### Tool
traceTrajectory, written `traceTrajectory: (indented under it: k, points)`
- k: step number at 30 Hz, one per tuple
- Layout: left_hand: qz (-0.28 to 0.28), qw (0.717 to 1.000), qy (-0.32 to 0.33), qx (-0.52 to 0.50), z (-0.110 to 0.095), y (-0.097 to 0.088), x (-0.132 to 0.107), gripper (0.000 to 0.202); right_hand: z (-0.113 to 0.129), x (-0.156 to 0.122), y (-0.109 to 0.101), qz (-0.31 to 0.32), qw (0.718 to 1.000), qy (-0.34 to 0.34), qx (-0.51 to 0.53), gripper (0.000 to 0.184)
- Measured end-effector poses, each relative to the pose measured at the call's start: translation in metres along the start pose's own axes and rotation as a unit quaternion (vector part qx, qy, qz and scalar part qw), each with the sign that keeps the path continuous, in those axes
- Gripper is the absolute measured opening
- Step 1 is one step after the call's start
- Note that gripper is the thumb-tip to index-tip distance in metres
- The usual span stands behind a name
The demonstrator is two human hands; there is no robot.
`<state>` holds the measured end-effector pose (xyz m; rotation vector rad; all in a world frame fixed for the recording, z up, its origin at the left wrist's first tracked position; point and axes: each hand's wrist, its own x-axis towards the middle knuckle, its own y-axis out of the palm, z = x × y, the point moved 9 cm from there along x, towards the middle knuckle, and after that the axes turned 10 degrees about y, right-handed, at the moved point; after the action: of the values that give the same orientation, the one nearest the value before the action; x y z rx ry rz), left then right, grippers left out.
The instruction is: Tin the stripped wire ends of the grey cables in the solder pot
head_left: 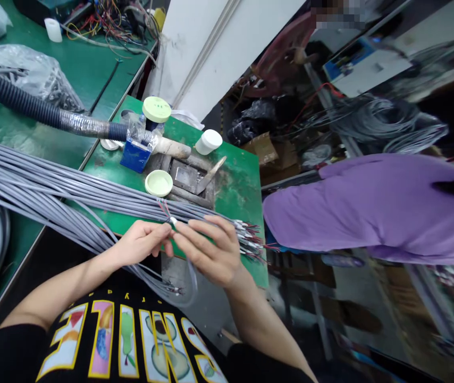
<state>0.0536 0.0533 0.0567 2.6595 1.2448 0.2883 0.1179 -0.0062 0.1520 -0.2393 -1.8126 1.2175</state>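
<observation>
My left hand (pixel 144 242) and my right hand (pixel 211 250) meet at the near edge of a small green workbench (pixel 238 181). Both pinch the stripped end of one grey cable (pixel 170 219), whose thin red and dark wires stick up between my fingertips. A thick bundle of grey cables (pixel 51 181) runs from the far left across the bench. Their stripped ends (pixel 249 236) fan out just right of my right hand. More loose cable ends (pixel 167 287) hang below my hands.
On the bench stand a blue box (pixel 135 154), pale green lids (pixel 158 182) (pixel 156 109), a white cap (pixel 208 141) and a metal plate with a blade (pixel 195 178). A corrugated hose (pixel 31 103) crosses the left table. A person in purple (pixel 370 207) bends at right.
</observation>
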Motion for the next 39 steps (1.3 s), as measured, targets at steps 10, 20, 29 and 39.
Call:
traceTrajectory:
  k: [10, 20, 29, 39]
  points:
    - [-0.066, 0.998, -0.012, -0.007, 0.011, 0.003, -0.006, 0.059, 0.028, -0.024, -0.008, 0.019, 1.0, -0.001, 0.025, 0.021]
    - [-0.069, 0.997, -0.019, -0.012, 0.02, 0.006, -0.013, 0.052, 0.035, -0.038, 0.003, 0.03, 0.995, 0.032, 0.087, 0.018]
    - [-0.084, 0.993, -0.05, -0.059, 0.029, 0.004, -0.016, 0.054, 0.037, -0.033, 0.002, 0.021, 0.993, 0.031, 0.111, 0.02]
    - [-0.079, 0.994, -0.046, -0.059, 0.027, 0.004, -0.017, 0.052, 0.038, -0.033, 0.005, 0.029, 0.991, 0.036, 0.125, 0.022]
